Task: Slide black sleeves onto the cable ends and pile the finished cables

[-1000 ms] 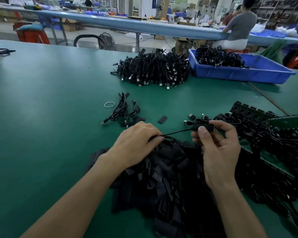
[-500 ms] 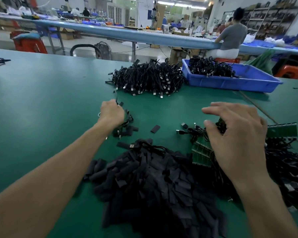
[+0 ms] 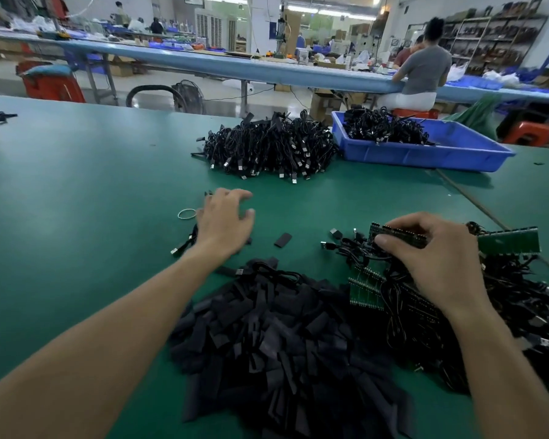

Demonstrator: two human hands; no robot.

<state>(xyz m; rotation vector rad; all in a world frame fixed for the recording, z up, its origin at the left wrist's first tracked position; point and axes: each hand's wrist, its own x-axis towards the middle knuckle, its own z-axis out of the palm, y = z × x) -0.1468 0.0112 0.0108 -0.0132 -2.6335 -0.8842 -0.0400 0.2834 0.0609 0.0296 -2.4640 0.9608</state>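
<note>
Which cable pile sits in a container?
The cable heap in the blue bin, far right; the big pile beside it lies directly on the table.

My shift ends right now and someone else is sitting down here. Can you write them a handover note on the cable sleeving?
Left hand: open, holding nothing, over the small bunch of cables.
Right hand: gripping a green connector strip at the cable tangle on the right.
Black sleeves: heaped in front, with one loose sleeve beyond.
Done: apparently the small bunch, and perhaps the big pile too.
Left: the tangle on the right, which looks unsleeved.
</note>
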